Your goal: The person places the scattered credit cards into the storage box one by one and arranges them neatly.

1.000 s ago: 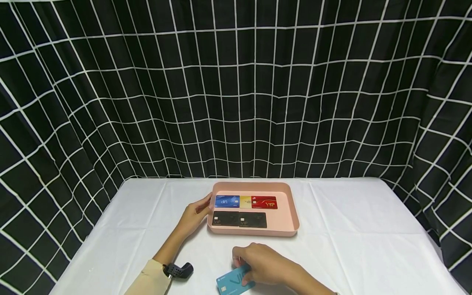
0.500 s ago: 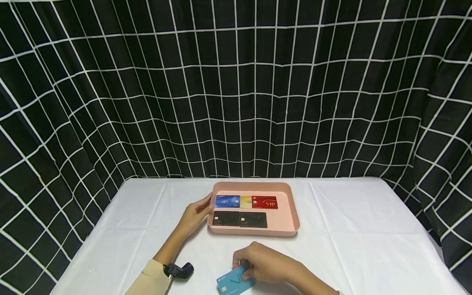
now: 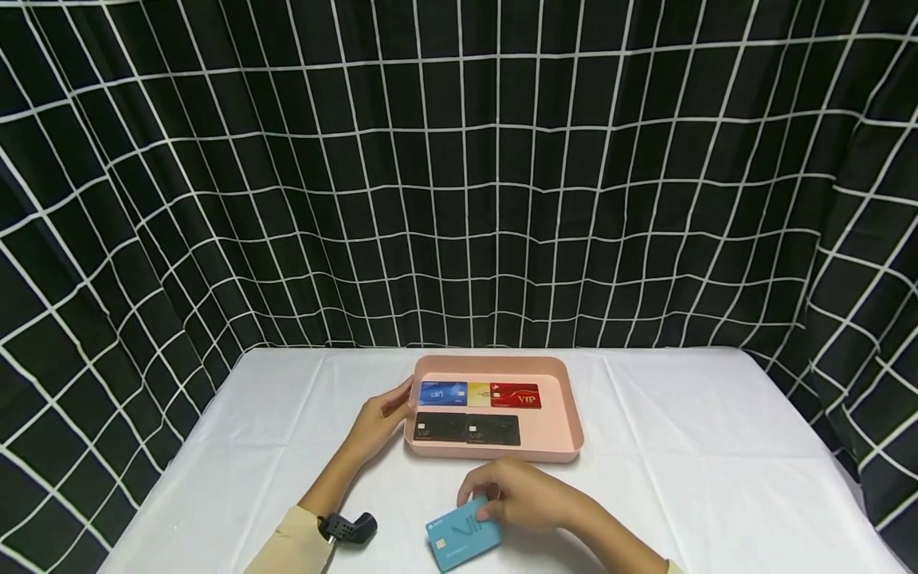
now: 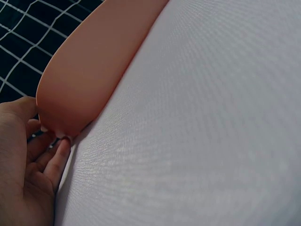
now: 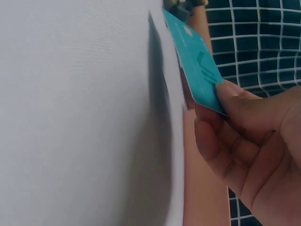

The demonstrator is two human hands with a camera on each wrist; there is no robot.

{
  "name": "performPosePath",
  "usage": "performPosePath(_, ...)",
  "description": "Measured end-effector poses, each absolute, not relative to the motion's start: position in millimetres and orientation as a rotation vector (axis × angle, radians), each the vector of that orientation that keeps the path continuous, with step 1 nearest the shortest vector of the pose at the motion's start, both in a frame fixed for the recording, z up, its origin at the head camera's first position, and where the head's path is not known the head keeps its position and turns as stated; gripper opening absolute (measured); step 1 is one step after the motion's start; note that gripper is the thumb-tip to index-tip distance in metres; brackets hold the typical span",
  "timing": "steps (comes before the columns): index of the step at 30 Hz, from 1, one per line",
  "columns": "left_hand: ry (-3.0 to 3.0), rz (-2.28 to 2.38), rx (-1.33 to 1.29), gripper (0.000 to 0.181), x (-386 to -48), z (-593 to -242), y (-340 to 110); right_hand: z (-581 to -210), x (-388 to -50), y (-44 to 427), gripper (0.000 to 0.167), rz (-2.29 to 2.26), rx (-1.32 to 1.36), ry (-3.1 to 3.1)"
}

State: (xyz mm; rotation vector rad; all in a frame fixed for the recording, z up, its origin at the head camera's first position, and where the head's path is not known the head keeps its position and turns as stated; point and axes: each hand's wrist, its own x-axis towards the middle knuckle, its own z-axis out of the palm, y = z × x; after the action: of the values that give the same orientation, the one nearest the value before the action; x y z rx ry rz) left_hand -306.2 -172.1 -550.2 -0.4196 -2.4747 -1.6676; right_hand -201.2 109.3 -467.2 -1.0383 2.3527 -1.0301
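A teal VIP card [image 3: 462, 536] is pinched between the thumb and fingers of my right hand [image 3: 527, 494], just in front of the tray. In the right wrist view the card [image 5: 195, 59] is tilted and raised off the cloth, its shadow lying apart from it. My left hand [image 3: 376, 422] grips the left edge of the pink tray [image 3: 548, 442]. The left wrist view shows the thumb at the tray wall [image 4: 84, 70] and fingertips at its lower corner. Inside the tray lie a blue card [image 3: 442, 394], a yellow card [image 3: 478, 394] partly covered by a red card [image 3: 516, 396], and two black cards [image 3: 492, 430].
A white cloth [image 3: 688, 478] covers the table. Behind and at both sides hangs a black curtain with a white grid [image 3: 495, 199]. On the left wrist sits a black camera band [image 3: 347, 528].
My right hand has lifted the teal card off the table and moved it slightly toward the tray. My left hand stays at the tray's edge.
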Motion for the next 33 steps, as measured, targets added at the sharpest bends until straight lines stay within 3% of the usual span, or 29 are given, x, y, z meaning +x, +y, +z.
performPosePath(17,-2.489,-1.643,-0.434,0.051,-304.3,-542.4,-179.3,-454.5,-210.1,116.0,0.021,-1.149,-1.118,2.412)
performPosePath(33,-2.494,-1.653,-0.449,0.051,-303.9,-547.5,-174.0,-438.1,-219.6,141.3,0.023,-1.343,-0.952,2.393)
